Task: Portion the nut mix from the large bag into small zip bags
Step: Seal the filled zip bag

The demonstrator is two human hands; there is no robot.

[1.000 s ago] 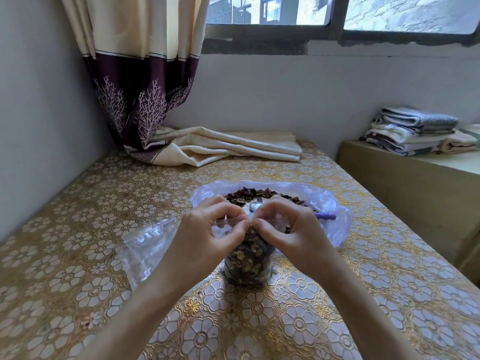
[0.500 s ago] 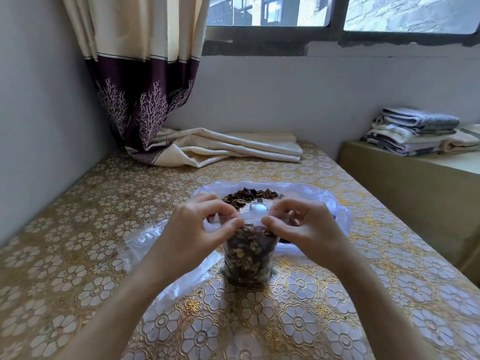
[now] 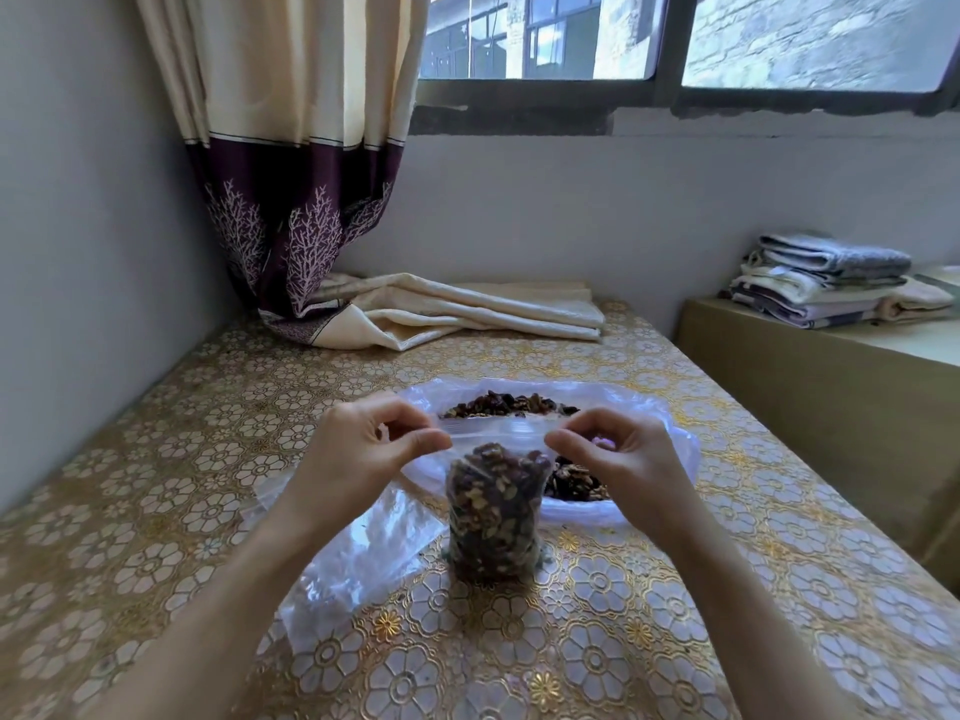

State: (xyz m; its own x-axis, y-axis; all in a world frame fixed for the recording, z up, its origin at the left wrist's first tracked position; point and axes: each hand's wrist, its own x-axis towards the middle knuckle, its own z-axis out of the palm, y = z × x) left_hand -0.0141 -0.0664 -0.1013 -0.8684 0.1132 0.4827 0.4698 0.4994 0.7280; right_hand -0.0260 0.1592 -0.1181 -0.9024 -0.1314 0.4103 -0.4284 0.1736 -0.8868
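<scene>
two hands, left hand (image 3: 358,449) and right hand (image 3: 623,454), pinch one small zip bag (image 3: 493,517) before one large bag (image 3: 649,423).

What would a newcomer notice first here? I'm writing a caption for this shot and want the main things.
First, the small zip bag packed with nut mix, standing upright at the centre of the gold floral tablecloth. The left hand and right hand each pinch an end of its top strip. Just behind it lies the large bag, open, with nuts showing; a cream and purple curtain hangs at the far left corner.
</scene>
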